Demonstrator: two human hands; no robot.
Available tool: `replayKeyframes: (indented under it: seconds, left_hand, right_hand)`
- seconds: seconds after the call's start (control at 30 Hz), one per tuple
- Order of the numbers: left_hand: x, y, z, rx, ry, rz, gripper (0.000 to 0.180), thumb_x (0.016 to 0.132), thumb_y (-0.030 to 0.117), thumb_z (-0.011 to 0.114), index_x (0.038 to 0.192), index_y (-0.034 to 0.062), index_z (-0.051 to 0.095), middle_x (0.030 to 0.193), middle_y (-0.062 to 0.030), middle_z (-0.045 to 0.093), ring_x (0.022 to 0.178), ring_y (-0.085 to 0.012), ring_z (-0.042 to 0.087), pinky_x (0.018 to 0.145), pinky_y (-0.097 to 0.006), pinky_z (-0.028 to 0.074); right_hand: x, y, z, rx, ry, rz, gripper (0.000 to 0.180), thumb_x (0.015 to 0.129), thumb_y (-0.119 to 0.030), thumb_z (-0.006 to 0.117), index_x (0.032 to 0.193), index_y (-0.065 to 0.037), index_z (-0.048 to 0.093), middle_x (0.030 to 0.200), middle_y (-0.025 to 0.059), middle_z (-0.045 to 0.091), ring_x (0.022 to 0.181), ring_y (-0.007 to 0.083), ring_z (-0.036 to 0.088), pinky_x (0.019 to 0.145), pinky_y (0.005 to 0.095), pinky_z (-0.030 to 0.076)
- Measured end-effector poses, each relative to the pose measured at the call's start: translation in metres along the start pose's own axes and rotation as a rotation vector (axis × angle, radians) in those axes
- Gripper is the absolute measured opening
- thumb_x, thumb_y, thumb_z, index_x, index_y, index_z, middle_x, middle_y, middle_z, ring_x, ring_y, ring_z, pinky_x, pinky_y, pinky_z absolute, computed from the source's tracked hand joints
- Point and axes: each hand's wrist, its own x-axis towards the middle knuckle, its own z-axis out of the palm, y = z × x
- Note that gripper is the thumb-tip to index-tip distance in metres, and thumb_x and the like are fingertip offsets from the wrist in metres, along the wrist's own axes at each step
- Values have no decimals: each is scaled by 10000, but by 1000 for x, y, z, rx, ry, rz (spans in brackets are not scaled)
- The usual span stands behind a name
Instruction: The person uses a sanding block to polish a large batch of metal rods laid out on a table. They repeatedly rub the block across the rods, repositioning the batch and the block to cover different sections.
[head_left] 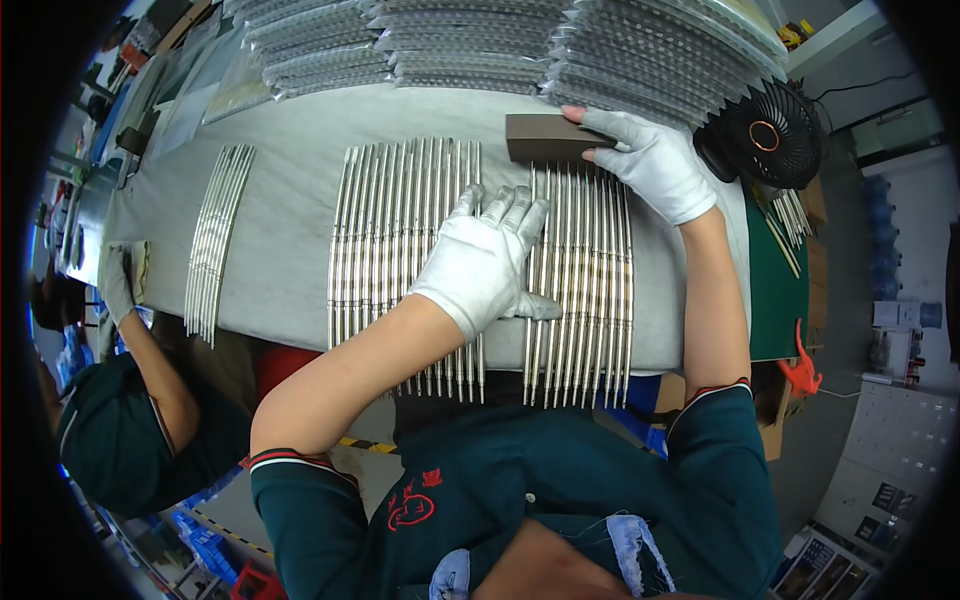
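Observation:
Two groups of slim, shiny metal rods lie side by side across the table, a left group point(385, 230) and a right group point(585, 300), with a narrow gap between them. Their near ends reach past the table's front edge. My left hand point(475, 265), in a white glove greyed at the fingertips, rests flat over the gap with its fingers stretched out and the thumb across the right group. My right hand point(655, 165), gloved too, grips the right end of a dark brown rectangular block point(540, 138) between thumb and fingers. The block lies along the far ends of the right group.
A smaller bunch of rods point(218, 245) lies farther left. Stacks of plastic-wrapped rods point(470, 45) line the table's back. A black fan point(765, 135) stands at the right rear, above more rods point(790, 215) on a green surface. A co-worker's gloved hand point(118, 285) is at the left.

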Motion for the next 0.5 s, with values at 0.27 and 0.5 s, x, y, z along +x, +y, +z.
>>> replayKeyframes:
  seconds: [0.27,0.5]
  left_hand:
    - [2,2,-8,30,-55,-12,1140,687,772,649,1439,-40,377,1451,-243,461,1384,-356,423,1174,-493,263]
    - [1,2,-9,3,-53,-12,1118,697,764,650,1434,-34,389,1457,-231,463,1386,-355,423,1173,-491,267]
  right_hand:
    - [-3,13,-9,108,-54,88,484,872,-8,693,1331,-151,635,1328,47,649,1174,122,607,1013,256,482]
    - [-6,22,-16,219,-62,120,473,868,-135,718,1320,-248,639,1188,56,711,1043,194,684,924,290,520]
